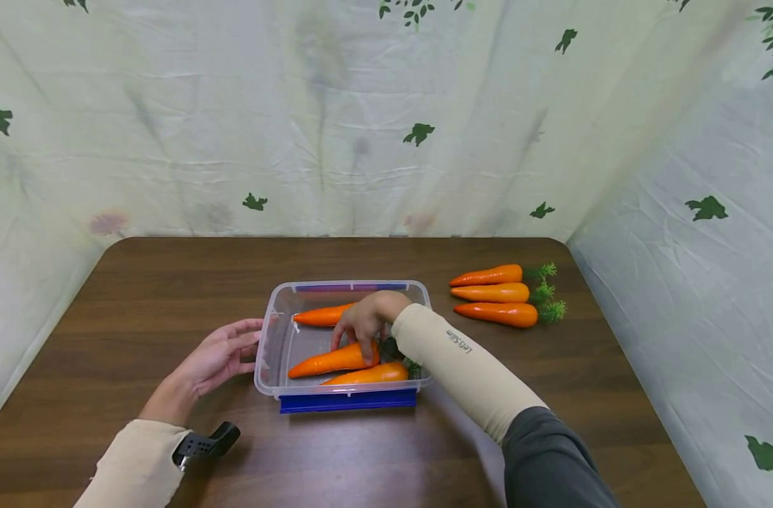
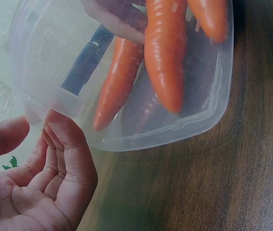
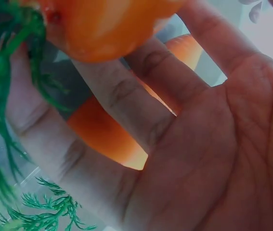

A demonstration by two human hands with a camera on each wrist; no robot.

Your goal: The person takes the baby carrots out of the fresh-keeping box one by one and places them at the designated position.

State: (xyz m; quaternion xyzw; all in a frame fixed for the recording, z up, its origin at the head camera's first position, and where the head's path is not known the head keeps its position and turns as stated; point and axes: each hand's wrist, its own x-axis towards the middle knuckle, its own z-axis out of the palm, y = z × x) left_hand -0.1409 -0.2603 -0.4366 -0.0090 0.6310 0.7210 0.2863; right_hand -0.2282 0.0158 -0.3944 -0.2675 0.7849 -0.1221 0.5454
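A clear plastic box [image 1: 262,353] with a blue clip flap along its front stands on the table and has three orange carrots in it. My right hand [image 1: 367,321] reaches down into the box and grips the middle carrot [image 1: 332,361] near its leafy end. One carrot [image 1: 319,316] lies behind it, partly covered by the hand; another carrot [image 1: 374,374] lies in front, along the near wall. My left hand [image 1: 215,356] is at the box's left side, its relaxed fingertips right at the outer wall, thumb apart from the fingers in the left wrist view.
To the right of the box, three more carrots with green tops lie side by side: a back one [image 1: 488,276], a middle one [image 1: 493,293] and a front one [image 1: 501,314]. The brown wooden table [image 1: 171,296] ends at a white leaf-patterned curtain [image 1: 336,162].
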